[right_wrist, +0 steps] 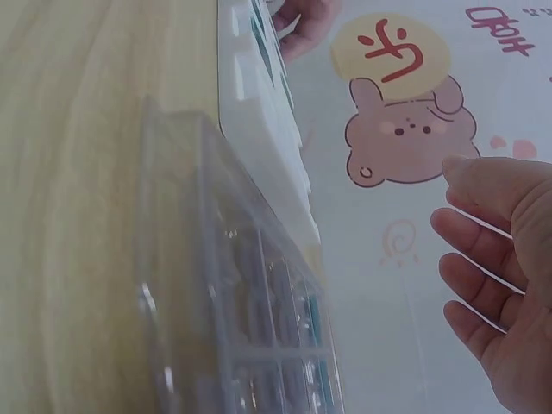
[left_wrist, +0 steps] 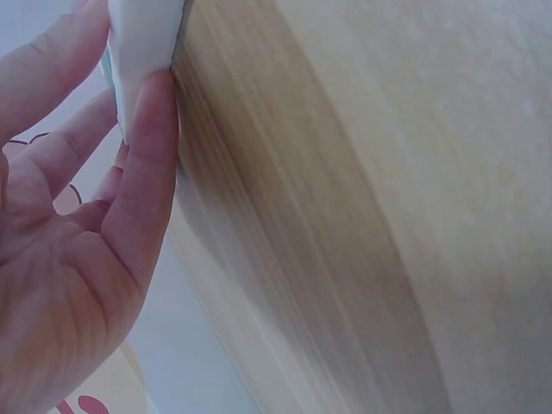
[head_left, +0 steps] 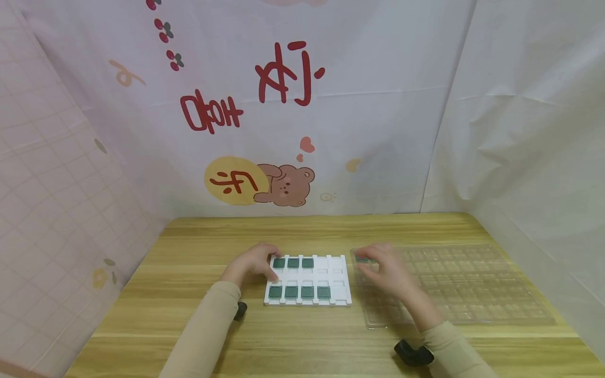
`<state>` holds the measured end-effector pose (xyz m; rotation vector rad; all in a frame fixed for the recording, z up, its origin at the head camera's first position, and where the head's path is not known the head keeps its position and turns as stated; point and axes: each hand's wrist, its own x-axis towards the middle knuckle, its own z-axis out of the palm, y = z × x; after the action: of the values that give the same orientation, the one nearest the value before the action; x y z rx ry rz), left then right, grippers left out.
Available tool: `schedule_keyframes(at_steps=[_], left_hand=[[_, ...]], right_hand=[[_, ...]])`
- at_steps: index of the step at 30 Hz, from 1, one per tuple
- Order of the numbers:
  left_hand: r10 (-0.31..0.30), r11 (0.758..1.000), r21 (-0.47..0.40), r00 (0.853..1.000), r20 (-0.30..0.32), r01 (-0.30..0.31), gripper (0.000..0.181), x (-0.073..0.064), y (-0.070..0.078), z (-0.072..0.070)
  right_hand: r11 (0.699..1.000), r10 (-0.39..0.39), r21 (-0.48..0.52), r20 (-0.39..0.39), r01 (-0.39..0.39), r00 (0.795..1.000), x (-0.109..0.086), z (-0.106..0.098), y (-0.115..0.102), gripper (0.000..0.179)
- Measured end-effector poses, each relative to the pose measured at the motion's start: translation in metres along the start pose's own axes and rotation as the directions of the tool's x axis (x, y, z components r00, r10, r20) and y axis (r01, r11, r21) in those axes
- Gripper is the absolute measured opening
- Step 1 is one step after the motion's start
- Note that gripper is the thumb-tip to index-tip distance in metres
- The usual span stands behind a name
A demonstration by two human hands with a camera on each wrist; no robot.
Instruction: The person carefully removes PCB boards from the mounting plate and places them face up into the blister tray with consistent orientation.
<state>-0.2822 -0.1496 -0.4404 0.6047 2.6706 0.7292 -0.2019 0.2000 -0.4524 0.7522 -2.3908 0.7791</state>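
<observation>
A white tray lies on the table, with green square chips in several of its slots along two rows. My left hand grips its left end; in the left wrist view, the fingers of that hand are on either side of the white edge. Over the near-left corner compartments of a clear plastic tray hovers my right hand, its fingers loosely bent and apart. One green chip shows in the clear tray beneath those fingertips. Nothing is between the right fingers in the right wrist view.
The clear tray spreads across the right side of the wooden table, close beside the white tray. Printed white cloth hangs behind and at both sides. Black bands sit at both wrists.
</observation>
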Motion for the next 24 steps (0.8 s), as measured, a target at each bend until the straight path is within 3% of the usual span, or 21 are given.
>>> schedule_keyframes(at_steps=[6,14,24], left_hand=[[-0.016,1.0,-0.013,1.0,-0.002,0.016,0.055,0.0,0.0,0.001],[-0.005,1.0,-0.003,1.0,-0.003,0.005,0.057,0.001,-0.001,0.001],[-0.004,1.0,0.0,1.0,-0.003,0.004,0.058,-0.001,0.001,0.0]], right_hand=[[1.0,0.018,0.009,0.024,-0.018,1.0,0.001,0.007,-0.006,0.03],[0.996,0.072,0.04,0.111,-0.077,0.991,0.001,0.016,-0.019,0.03],[1.0,-0.024,0.019,0.148,0.021,0.989,0.003,0.031,-0.029,0.034]])
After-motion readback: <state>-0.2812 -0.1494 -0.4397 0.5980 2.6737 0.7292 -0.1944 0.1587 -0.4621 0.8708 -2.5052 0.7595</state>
